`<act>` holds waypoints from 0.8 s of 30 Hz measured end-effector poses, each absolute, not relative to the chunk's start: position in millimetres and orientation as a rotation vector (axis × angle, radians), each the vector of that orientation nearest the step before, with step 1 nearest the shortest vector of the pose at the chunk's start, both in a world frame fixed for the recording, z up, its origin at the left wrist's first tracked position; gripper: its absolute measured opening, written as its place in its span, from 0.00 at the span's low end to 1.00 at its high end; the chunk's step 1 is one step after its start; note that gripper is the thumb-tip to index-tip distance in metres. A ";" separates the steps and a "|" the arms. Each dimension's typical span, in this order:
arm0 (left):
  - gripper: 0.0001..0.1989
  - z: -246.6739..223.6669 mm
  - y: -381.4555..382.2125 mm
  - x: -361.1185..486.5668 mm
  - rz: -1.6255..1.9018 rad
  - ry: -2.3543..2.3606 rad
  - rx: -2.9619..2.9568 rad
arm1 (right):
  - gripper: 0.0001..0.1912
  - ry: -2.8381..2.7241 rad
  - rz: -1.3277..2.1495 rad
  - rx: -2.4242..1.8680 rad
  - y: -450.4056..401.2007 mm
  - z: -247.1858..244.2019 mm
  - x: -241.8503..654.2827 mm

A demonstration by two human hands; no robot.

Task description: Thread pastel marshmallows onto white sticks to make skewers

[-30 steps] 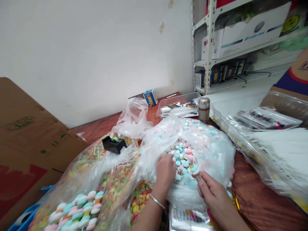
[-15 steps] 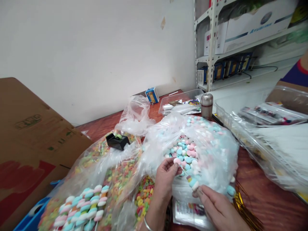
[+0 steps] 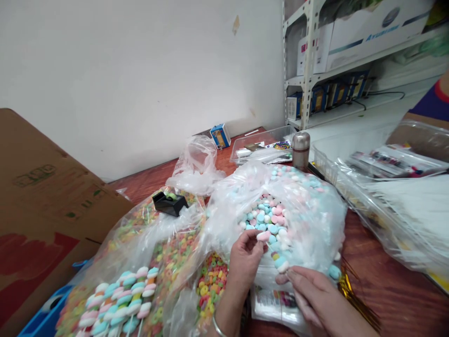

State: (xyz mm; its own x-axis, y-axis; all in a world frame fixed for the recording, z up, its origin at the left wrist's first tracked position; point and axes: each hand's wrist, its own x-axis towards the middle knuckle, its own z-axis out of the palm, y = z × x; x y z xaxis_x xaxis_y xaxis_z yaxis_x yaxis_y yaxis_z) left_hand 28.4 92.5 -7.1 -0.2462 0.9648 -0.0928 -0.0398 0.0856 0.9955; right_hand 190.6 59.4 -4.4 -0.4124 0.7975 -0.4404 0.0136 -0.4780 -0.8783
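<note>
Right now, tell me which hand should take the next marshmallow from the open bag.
Left, probably: the left hand sits beside the marshmallow heap, pinching a pink piece; the right hand's fingers grip a blue piece further off.

A reddish wooden table top (image 3: 386,285) is largely covered by two clear bags, ring cereal (image 3: 171,257) at left and pastel marshmallows (image 3: 308,220) at right; a steel flask (image 3: 300,150), clear plastic tray (image 3: 261,147) and small blue box (image 3: 220,136) are placed along the far edge.

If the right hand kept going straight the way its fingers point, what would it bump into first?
The right hand points up and to the left, so it would probably reach the blue-and-white candy on the thin stick first, though depth is hard to judge.
</note>
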 end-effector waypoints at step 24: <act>0.20 -17.3 17.2 4.2 1.205 1.863 1.346 | 0.19 -1.863 1.450 -1.210 52.9 -40.5 166.2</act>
State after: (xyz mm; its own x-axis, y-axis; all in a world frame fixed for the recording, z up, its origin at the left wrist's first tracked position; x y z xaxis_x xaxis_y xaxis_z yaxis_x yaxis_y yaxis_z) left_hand 4.2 17.2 -17.3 -0.3556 0.9318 0.0730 0.4490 0.1018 0.8877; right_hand 166.2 52.9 -40.5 -0.4911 0.8598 -0.1398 0.3470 0.0459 -0.9367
